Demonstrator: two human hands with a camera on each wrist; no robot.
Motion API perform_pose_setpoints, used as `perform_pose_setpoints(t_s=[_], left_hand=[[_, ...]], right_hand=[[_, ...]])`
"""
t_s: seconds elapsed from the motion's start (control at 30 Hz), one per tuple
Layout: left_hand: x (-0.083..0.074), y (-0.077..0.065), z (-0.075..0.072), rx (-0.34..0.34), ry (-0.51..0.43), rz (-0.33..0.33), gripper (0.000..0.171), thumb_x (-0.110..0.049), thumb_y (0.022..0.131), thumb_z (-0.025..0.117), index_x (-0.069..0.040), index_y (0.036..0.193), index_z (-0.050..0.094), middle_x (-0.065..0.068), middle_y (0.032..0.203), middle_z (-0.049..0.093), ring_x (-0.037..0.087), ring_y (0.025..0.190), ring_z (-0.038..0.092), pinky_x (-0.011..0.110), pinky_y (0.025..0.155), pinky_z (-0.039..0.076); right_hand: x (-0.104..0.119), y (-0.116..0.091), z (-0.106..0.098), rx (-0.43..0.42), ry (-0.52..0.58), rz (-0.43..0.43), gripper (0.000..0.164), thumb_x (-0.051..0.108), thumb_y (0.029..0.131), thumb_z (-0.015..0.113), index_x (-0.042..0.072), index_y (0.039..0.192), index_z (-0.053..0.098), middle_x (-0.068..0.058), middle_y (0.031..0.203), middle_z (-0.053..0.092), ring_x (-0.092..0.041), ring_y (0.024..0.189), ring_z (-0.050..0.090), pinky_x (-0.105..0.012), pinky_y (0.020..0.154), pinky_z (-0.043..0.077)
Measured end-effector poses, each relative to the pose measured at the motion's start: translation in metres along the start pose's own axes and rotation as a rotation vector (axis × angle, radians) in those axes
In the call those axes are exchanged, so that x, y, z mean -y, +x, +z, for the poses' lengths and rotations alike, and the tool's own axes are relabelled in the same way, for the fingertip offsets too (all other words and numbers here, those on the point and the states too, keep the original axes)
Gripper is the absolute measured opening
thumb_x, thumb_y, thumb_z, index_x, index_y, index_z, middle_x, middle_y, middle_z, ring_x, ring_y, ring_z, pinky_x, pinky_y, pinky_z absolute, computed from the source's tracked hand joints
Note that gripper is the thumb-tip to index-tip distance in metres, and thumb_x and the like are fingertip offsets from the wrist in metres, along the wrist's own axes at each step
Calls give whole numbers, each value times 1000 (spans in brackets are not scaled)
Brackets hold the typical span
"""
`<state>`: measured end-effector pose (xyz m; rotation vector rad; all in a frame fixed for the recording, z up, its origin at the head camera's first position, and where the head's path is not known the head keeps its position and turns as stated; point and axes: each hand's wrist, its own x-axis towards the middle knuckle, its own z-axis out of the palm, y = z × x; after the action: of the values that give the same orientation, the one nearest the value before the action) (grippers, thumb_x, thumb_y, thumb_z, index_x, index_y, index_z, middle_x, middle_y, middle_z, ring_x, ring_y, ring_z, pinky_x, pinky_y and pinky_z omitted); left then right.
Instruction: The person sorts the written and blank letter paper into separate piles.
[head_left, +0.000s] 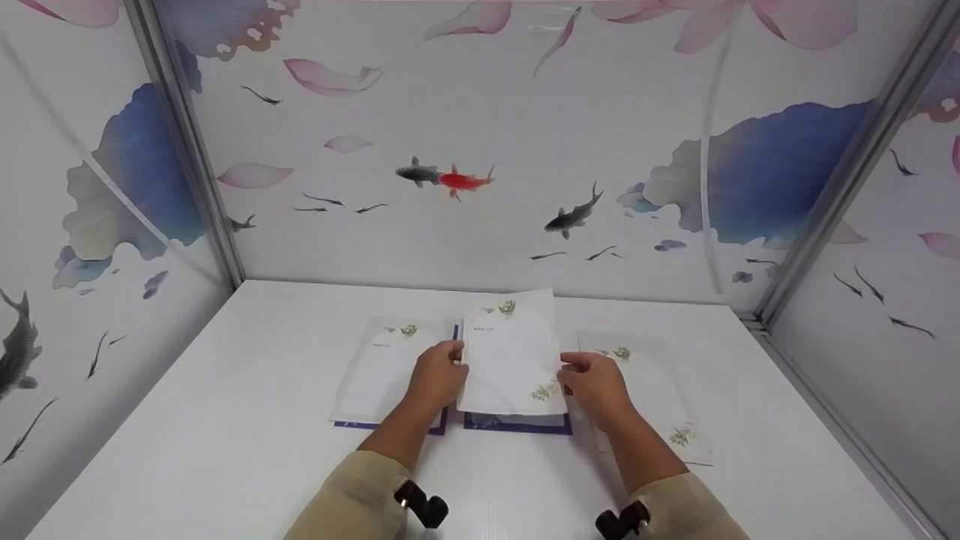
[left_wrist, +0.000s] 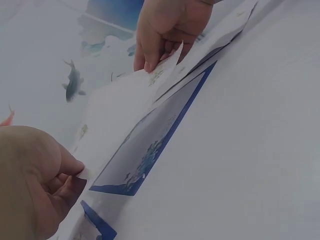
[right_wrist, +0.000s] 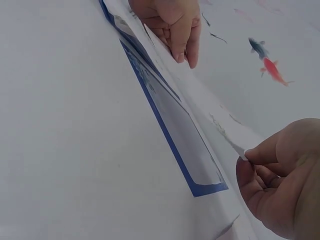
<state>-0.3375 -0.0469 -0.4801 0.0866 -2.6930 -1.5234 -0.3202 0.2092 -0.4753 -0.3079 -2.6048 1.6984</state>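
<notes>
A sheet of white paper [head_left: 510, 364] with small printed plant motifs is held up by both hands over the middle of the table. My left hand [head_left: 439, 375] pinches its left edge, and my right hand [head_left: 596, 382] pinches its right edge. Under the lifted sheet lies a blue-bordered sheet [left_wrist: 150, 145] with a blue printed picture, its near edge showing. To the left, another plant-printed paper [head_left: 382, 375] rests on a blue-bordered sheet. A third such paper [head_left: 660, 397] lies at the right, partly behind my right hand and forearm.
The white table [head_left: 225, 375] is enclosed by panels printed with fish, petals and blue leaves. A back wall [head_left: 480, 247] stands behind the papers, with metal posts at both corners. Black wrist mounts [head_left: 424, 506] sit on the sleeves.
</notes>
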Motion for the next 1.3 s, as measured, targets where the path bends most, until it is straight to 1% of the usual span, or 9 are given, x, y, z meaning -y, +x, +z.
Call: perform_pose_setpoints(t_s=[0.13, 0.23, 0.43, 0.53, 0.63, 0.8, 0.93, 1.13, 1.3], left_hand=[[2, 5, -13, -15, -29, -49, 47, -12, 105, 61, -11, 151, 60, 9, 144, 68, 29, 140, 62, 48, 120, 50], [4, 7, -23, -26, -40, -77, 47, -12, 105, 60, -13, 152, 60, 8, 146, 67, 29, 141, 61, 49, 121, 49], [11, 9, -43, -51, -14, -75, 47, -12, 105, 60, -13, 152, 60, 10, 146, 67, 30, 142, 60, 50, 120, 49], [19, 10, -55, -54, 1, -87, 47, -12, 105, 60, -12, 153, 59, 11, 148, 66, 31, 144, 59, 50, 121, 49], [30, 10, -70, -56, 27, -95, 48, -11, 106, 58, -10, 154, 57, 13, 149, 65, 32, 144, 58, 52, 122, 48], [47, 4, -96, -59, 58, -119, 47, -13, 108, 54, -10, 154, 56, 15, 151, 63, 35, 146, 56, 53, 123, 46], [57, -1, -112, -57, 77, -133, 45, -14, 109, 52, -10, 154, 56, 15, 150, 62, 38, 148, 53, 55, 124, 44], [66, -3, -127, -54, 73, -174, 46, -14, 109, 51, -11, 154, 55, 16, 151, 61, 39, 147, 53, 55, 124, 44], [71, -2, -130, -58, 63, -157, 45, -13, 108, 54, -8, 153, 57, 18, 149, 63, 40, 145, 55, 55, 123, 45]], right_hand=[[7, 1, 13, 25, 56, 13, 35, 13, 104, 67, 12, 139, 71, -13, 125, 73, -23, 105, 73, -34, 95, 64], [13, 1, 23, 43, 101, 28, 35, 12, 104, 67, 11, 139, 70, -14, 126, 72, -23, 106, 74, -34, 94, 65], [28, 2, 42, 44, 144, 62, 35, 12, 104, 68, 13, 138, 71, -13, 126, 72, -23, 106, 75, -33, 93, 66], [34, 1, 54, 57, 168, 56, 35, 13, 104, 68, 13, 139, 71, -12, 125, 72, -23, 104, 76, -33, 93, 66], [39, -4, 69, 89, 191, 42, 36, 12, 104, 68, 12, 140, 70, -12, 124, 72, -23, 103, 76, -33, 92, 66], [48, -13, 97, 135, 218, 43, 38, 9, 103, 68, 11, 141, 68, -12, 123, 71, -22, 103, 76, -33, 93, 66], [54, -21, 113, 151, 235, 53, 37, 8, 102, 69, 11, 139, 69, -11, 121, 71, -22, 102, 75, -33, 93, 66], [58, -25, 127, 175, 238, 81, 39, 7, 101, 70, 12, 140, 68, -8, 119, 71, -20, 103, 74, -30, 92, 65], [57, -27, 129, 204, 249, 85, 40, 7, 102, 70, 11, 141, 67, -8, 118, 72, -19, 102, 74, -30, 94, 65]])
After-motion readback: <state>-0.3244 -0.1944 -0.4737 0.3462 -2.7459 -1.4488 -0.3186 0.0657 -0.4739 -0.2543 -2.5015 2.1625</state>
